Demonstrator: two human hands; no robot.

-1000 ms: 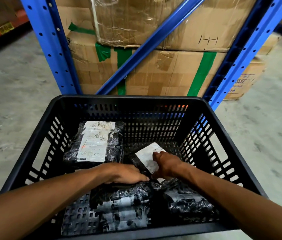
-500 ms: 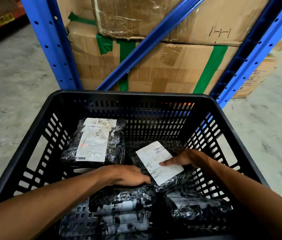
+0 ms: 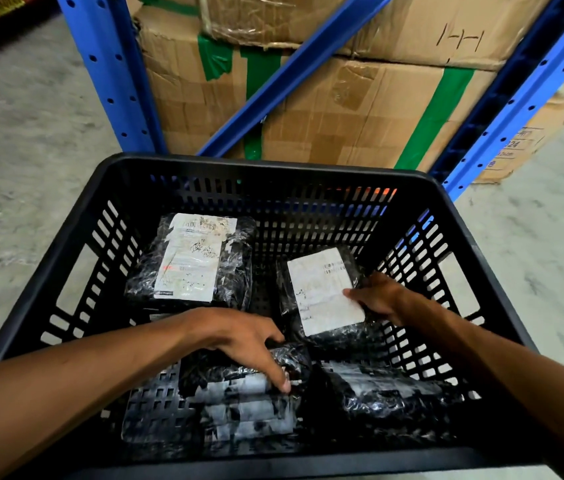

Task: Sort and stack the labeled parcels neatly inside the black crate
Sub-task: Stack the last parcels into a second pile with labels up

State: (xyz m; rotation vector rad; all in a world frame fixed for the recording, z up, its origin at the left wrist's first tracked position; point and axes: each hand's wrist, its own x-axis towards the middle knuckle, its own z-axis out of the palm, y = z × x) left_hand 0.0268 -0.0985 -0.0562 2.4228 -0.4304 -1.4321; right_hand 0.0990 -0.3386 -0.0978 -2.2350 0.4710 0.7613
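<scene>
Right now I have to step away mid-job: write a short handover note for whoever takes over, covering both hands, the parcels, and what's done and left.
Left hand: palm down, fingers resting on the near-left parcel; not lifting it.
Right hand: fingers on the right edge of the far-right parcel, label up.
Parcels: four visible, all inside the black crate. Far-left parcel lies flat, label up, untouched. Near-right parcel is crumpled, label not readable.
Done: far two laid flat side by side.
Left: square up the far-right one, then tidy the two near parcels.
</scene>
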